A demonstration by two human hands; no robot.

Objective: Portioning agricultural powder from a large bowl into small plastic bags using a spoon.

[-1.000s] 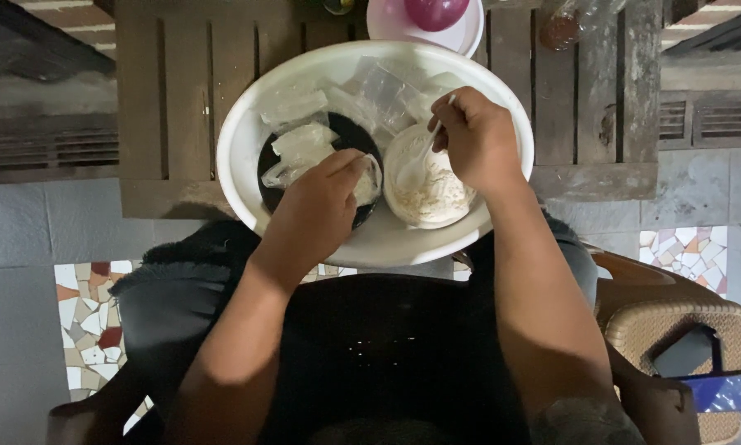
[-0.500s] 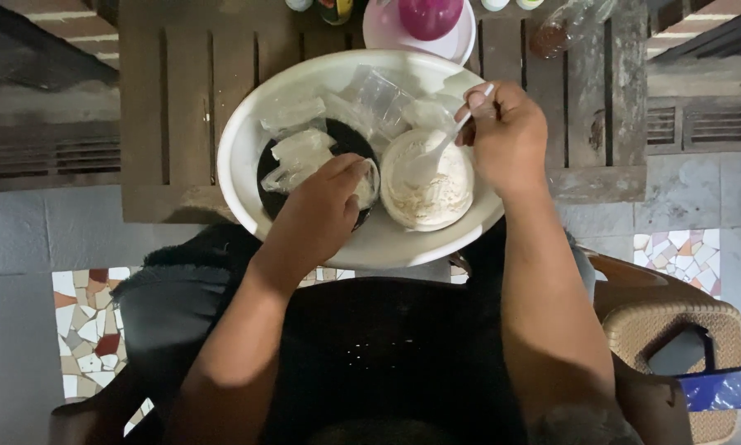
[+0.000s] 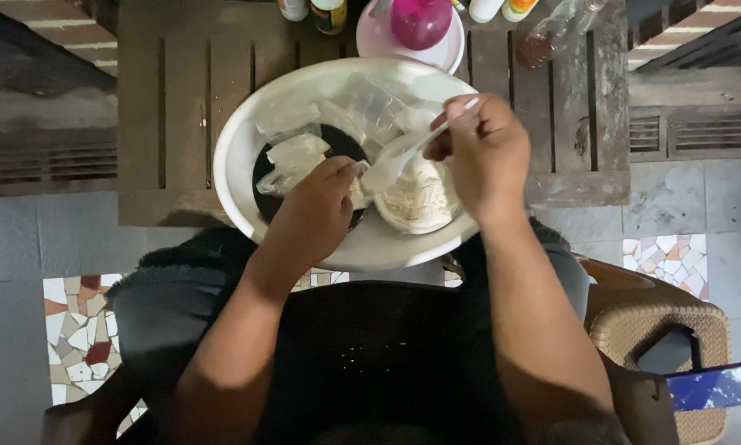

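A large white basin (image 3: 247, 140) rests on a dark wooden table. Inside it lie a black dish (image 3: 263, 169), clear plastic bags (image 3: 292, 152) and a white bowl of pale powder (image 3: 420, 202). My right hand (image 3: 482, 152) grips a white plastic spoon (image 3: 403, 161) whose loaded tip hangs just left of the powder bowl. My left hand (image 3: 321, 210) pinches a small clear plastic bag over the black dish, right beside the spoon tip.
A pink jug on a pink plate (image 3: 420, 25) stands behind the basin, with bottles (image 3: 552, 33) along the table's far edge. A woven chair (image 3: 659, 330) sits at my right. The floor is grey tile with mosaic patches (image 3: 74, 338).
My right hand lifted the spoon out of the powder bowl, swung up and right, then brought the loaded tip left toward the bag in my left hand.
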